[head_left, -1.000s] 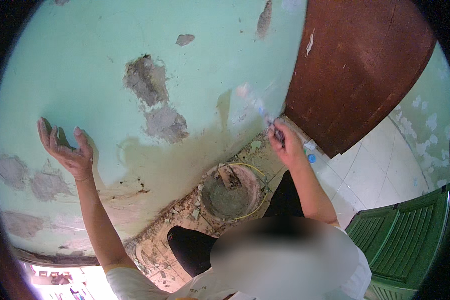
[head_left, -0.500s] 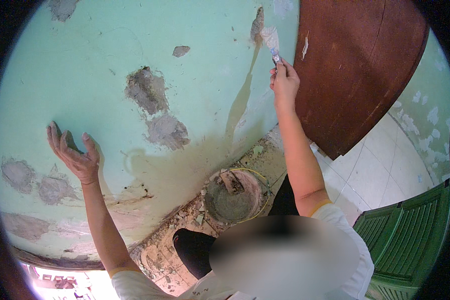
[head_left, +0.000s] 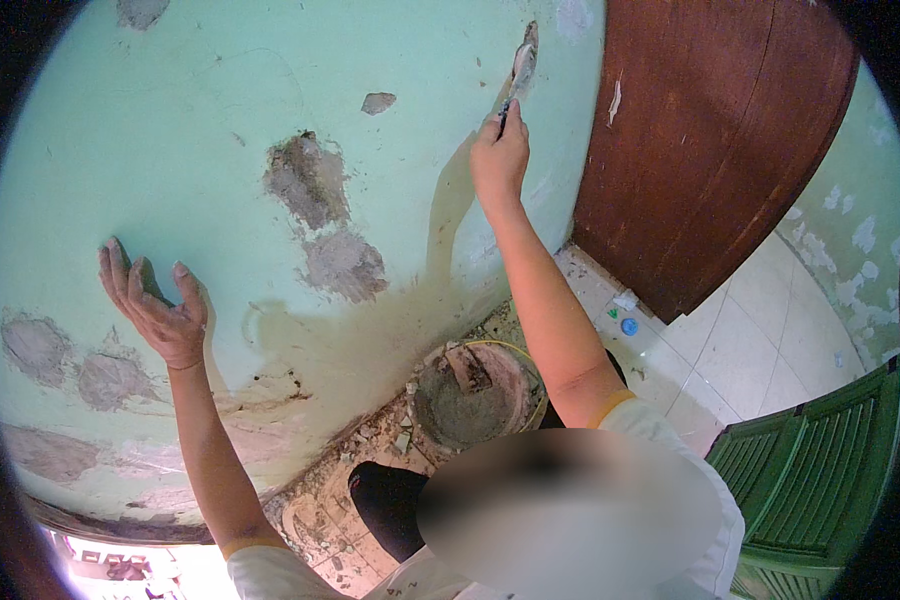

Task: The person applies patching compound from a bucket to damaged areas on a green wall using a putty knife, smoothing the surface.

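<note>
My right hand grips the handle of a putty knife, its whitish blade at the narrow bare patch high on the pale green wall. The blade hides part of that patch, and it looks edge-on to me. Lower at the left, my left hand rests by the wall with fingers spread and nothing in them. Between my arms the wall has two rough grey patches, the upper one darker and the lower one smoother. Below stands a bucket with grey mix and a block-like piece inside.
A brown wooden door panel stands right of the wall. Green louvred shutters are at the lower right. Broken rubble lies along the wall's foot. On the pale floor tiles lies a blue round cap.
My right hand has moved left with the putty knife, whose blade has turned and come over the narrow patch. My left hand stays at nearly the same place.
</note>
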Demonstrator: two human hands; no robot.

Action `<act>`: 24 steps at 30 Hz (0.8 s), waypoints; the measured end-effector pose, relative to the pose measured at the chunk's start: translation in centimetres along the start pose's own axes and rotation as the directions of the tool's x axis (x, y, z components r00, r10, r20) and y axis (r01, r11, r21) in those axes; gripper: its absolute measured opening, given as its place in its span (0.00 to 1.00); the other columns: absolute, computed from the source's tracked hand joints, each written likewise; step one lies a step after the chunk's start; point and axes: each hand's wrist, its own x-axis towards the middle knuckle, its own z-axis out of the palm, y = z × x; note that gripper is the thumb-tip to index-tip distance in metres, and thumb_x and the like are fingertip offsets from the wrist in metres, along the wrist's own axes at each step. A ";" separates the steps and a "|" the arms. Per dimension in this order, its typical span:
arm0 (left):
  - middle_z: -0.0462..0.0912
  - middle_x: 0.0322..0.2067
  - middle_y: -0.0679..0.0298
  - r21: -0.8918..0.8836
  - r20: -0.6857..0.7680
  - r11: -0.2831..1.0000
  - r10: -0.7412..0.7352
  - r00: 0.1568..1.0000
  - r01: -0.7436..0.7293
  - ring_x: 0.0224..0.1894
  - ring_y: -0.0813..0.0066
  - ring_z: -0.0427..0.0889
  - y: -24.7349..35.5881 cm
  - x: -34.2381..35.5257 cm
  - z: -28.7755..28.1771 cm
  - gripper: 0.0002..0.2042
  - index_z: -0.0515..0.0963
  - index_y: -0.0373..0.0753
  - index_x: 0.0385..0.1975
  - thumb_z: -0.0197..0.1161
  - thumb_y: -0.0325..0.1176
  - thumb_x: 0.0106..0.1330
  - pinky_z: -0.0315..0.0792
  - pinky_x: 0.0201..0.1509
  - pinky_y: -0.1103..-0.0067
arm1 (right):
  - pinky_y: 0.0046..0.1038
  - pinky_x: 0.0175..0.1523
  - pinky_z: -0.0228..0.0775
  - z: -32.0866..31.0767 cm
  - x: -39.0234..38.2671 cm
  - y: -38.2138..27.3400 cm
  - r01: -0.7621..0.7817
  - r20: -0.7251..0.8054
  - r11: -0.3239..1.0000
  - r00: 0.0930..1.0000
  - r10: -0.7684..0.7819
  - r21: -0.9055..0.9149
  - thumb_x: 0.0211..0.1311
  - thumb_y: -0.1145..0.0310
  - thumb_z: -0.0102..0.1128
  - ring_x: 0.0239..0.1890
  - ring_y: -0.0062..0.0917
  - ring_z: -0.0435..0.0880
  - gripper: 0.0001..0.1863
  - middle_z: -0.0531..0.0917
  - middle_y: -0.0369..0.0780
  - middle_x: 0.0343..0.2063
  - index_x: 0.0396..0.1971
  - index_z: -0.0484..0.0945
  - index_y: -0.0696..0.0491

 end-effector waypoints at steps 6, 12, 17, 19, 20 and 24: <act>0.68 0.60 0.46 0.026 -0.009 1.000 0.017 1.000 -0.017 0.64 0.44 0.63 0.3 0.3 -0.2 0.16 0.66 0.34 0.48 0.58 0.29 0.62 0.56 0.67 0.54 | 0.39 0.57 0.66 0.5 -0.1 -1.5 -0.016 -0.004 0.999 1.000 0.016 0.032 0.67 0.67 0.44 0.51 0.50 0.74 0.26 0.73 0.59 0.48 0.59 0.62 0.70; 0.67 0.60 0.46 0.022 -0.013 1.000 0.022 1.000 -0.021 0.64 0.45 0.63 0.5 0.6 -0.3 0.16 0.66 0.35 0.48 0.59 0.28 0.61 0.54 0.68 0.53 | 0.39 0.58 0.65 0.9 0.0 -1.0 0.003 -0.006 1.000 1.000 -0.003 0.020 0.66 0.67 0.45 0.51 0.50 0.74 0.26 0.74 0.60 0.48 0.58 0.63 0.70; 0.67 0.61 0.47 0.035 0.009 0.999 0.002 1.000 -0.002 0.65 0.45 0.63 0.0 0.1 -0.1 0.17 0.66 0.35 0.48 0.59 0.28 0.60 0.53 0.69 0.52 | 0.40 0.56 0.66 1.1 0.0 -0.9 0.012 0.006 1.000 1.000 -0.012 -0.021 0.66 0.67 0.45 0.50 0.50 0.74 0.27 0.74 0.59 0.47 0.60 0.61 0.69; 0.66 0.61 0.47 0.043 0.012 0.999 0.003 1.000 -0.003 0.65 0.46 0.63 0.1 0.1 -0.2 0.17 0.66 0.35 0.48 0.59 0.28 0.60 0.53 0.69 0.52 | 0.40 0.54 0.67 1.3 0.1 -0.4 0.047 0.009 0.998 0.999 -0.047 -0.045 0.66 0.66 0.43 0.48 0.49 0.75 0.28 0.73 0.58 0.46 0.61 0.58 0.70; 0.66 0.61 0.47 0.045 0.013 0.999 0.002 1.000 -0.003 0.65 0.46 0.63 0.1 0.2 -0.2 0.17 0.66 0.35 0.48 0.59 0.28 0.60 0.53 0.69 0.52 | 0.40 0.54 0.67 1.4 0.0 -0.3 0.056 0.001 0.997 0.998 -0.056 -0.048 0.66 0.67 0.44 0.48 0.49 0.75 0.28 0.73 0.58 0.45 0.61 0.58 0.69; 0.66 0.61 0.47 0.049 0.011 0.999 0.001 1.000 -0.001 0.65 0.46 0.63 0.2 0.3 -0.3 0.16 0.66 0.35 0.48 0.58 0.28 0.61 0.53 0.68 0.52 | 0.41 0.53 0.68 1.4 0.0 0.2 0.077 -0.013 0.997 0.997 -0.078 -0.031 0.66 0.67 0.45 0.47 0.49 0.76 0.28 0.74 0.57 0.44 0.61 0.59 0.69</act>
